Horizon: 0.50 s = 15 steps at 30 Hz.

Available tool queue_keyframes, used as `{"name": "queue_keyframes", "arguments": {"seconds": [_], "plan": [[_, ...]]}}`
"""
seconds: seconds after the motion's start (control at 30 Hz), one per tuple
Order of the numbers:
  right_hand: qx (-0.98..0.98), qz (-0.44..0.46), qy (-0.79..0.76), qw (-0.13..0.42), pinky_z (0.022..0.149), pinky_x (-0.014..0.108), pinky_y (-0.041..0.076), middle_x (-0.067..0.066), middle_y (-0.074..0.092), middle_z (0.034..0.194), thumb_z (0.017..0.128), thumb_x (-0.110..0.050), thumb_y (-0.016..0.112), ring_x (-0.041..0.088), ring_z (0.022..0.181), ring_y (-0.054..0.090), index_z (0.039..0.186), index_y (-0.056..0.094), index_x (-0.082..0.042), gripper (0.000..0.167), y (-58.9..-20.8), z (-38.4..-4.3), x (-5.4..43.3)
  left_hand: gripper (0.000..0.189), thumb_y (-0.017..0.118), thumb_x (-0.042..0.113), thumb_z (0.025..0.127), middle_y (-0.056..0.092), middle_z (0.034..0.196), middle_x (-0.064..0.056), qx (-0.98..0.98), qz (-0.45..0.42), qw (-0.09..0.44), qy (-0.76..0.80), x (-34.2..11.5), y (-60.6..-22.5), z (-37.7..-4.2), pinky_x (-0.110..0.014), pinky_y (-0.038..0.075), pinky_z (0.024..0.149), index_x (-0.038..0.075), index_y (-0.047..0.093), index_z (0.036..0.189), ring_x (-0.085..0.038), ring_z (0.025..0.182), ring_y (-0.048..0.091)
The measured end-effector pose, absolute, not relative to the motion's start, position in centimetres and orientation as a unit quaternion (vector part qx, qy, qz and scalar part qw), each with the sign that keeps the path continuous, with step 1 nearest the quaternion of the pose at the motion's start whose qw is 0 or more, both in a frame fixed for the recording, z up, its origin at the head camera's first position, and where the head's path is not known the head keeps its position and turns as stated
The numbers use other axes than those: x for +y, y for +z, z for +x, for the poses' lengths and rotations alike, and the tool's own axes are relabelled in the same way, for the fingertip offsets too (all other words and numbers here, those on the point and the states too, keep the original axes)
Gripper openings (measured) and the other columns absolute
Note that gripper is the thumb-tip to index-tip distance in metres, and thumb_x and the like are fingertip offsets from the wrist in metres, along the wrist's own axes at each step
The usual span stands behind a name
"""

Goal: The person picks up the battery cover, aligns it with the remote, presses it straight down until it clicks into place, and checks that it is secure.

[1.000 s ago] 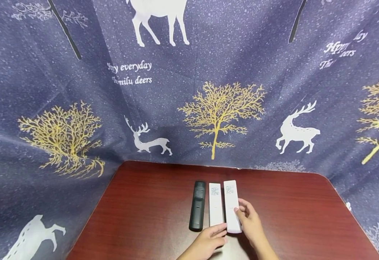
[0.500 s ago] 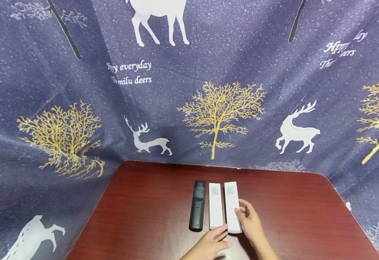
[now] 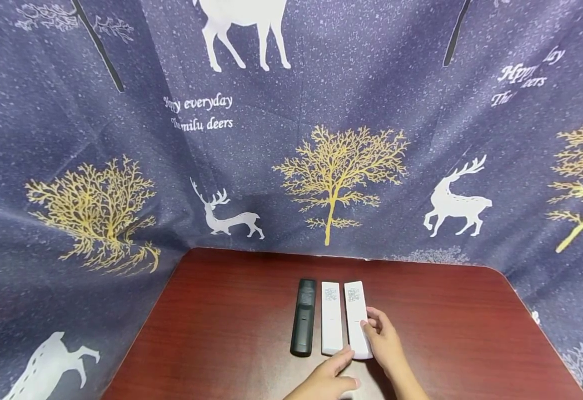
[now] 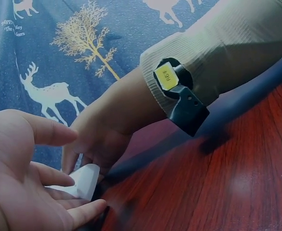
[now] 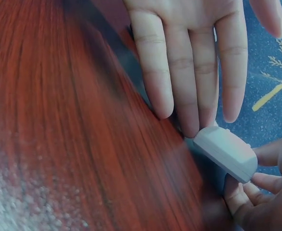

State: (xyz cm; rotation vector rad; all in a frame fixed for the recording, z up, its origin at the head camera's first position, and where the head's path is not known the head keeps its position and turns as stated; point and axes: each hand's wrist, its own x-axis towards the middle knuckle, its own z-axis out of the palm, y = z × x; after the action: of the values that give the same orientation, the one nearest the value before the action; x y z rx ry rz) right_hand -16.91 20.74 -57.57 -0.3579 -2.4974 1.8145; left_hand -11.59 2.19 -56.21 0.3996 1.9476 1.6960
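Note:
In the head view, three remote controls lie side by side, backs up: a black remote (image 3: 303, 319), a white remote (image 3: 332, 322) in the middle and another white remote (image 3: 357, 325) on the right. My right hand (image 3: 386, 341) holds the right-hand one by its right edge, thumb on its back. At its near end, the fingertips of my left hand (image 3: 323, 380) touch the left corner, thumb held apart. The left wrist view has my left hand (image 4: 20, 168) with extended fingers by the white end (image 4: 87, 182). In the right wrist view, straight fingers of my right hand (image 5: 191, 67) meet the remote.
The reddish-brown wooden table (image 3: 221, 322) meets a dark blue curtain (image 3: 291, 166) printed with deer and trees along its back. A pale sleeve (image 4: 227, 48) with a strapped-on black mount (image 4: 189, 113) covers my right forearm in the left wrist view.
My left hand has shifted slightly right, from the middle remote's near end to the right-hand one's corner. The right-hand remote has slid slightly toward me; my right hand stays in place.

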Motion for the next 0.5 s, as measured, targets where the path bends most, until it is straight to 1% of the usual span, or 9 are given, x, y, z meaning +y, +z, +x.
{"name": "queue_keyframes", "arguments": {"seconds": [0.1,0.2,0.27,0.4,0.5], "plan": [[-0.807,-0.116,0.579,0.017,0.067,0.024,0.055,0.022,0.069,0.110,0.098,-0.009,0.060,0.016,0.086,0.065,0.142,0.049,0.000,0.046,-57.61,-16.94,20.71,0.064,0.069,0.014,0.089,0.033,0.162,-0.023,0.717,0.148,0.262,0.628,2.29,-56.46,-11.51,-0.030,0.045,0.112,-0.007,0.047,0.146,-0.033,0.142,0.044],[-0.814,-0.116,0.569,0.016,0.067,0.025,0.056,0.022,0.069,0.111,0.098,-0.010,0.060,0.017,0.087,0.065,0.143,0.048,0.001,0.047,-57.57,-16.95,20.66,0.064,0.068,0.011,0.088,0.031,0.162,-0.026,0.709,0.148,0.265,0.637,2.40,-56.65,-11.48,-0.035,0.053,0.103,-0.010,0.046,0.145,-0.035,0.135,0.052],[-0.820,-0.118,0.560,0.015,0.067,0.024,0.055,0.021,0.068,0.111,0.099,-0.011,0.060,0.017,0.088,0.065,0.143,0.048,0.001,0.047,-57.51,-16.97,20.62,0.064,0.067,0.010,0.088,0.029,0.162,-0.027,0.706,0.149,0.265,0.639,2.44,-56.74,-11.46,-0.036,0.053,0.103,-0.011,0.046,0.145,-0.036,0.134,0.053],[-0.831,-0.117,0.543,0.016,0.067,0.024,0.055,0.020,0.068,0.110,0.099,-0.012,0.060,0.017,0.089,0.065,0.142,0.049,0.001,0.047,-57.40,-16.98,20.63,0.066,0.068,0.010,0.087,0.028,0.163,-0.027,0.703,0.157,0.261,0.642,2.48,-56.92,-11.42,-0.034,0.052,0.105,-0.011,0.045,0.145,-0.035,0.138,0.048],[-0.844,-0.112,0.524,0.021,0.068,0.024,0.054,0.020,0.069,0.109,0.099,-0.013,0.061,0.017,0.089,0.065,0.141,0.050,0.002,0.046,-57.34,-16.95,20.72,0.067,0.068,0.010,0.087,0.026,0.164,-0.026,0.696,0.172,0.259,0.647,2.46,-57.03,-11.41,-0.032,0.051,0.105,-0.013,0.044,0.145,-0.034,0.139,0.048]]}}
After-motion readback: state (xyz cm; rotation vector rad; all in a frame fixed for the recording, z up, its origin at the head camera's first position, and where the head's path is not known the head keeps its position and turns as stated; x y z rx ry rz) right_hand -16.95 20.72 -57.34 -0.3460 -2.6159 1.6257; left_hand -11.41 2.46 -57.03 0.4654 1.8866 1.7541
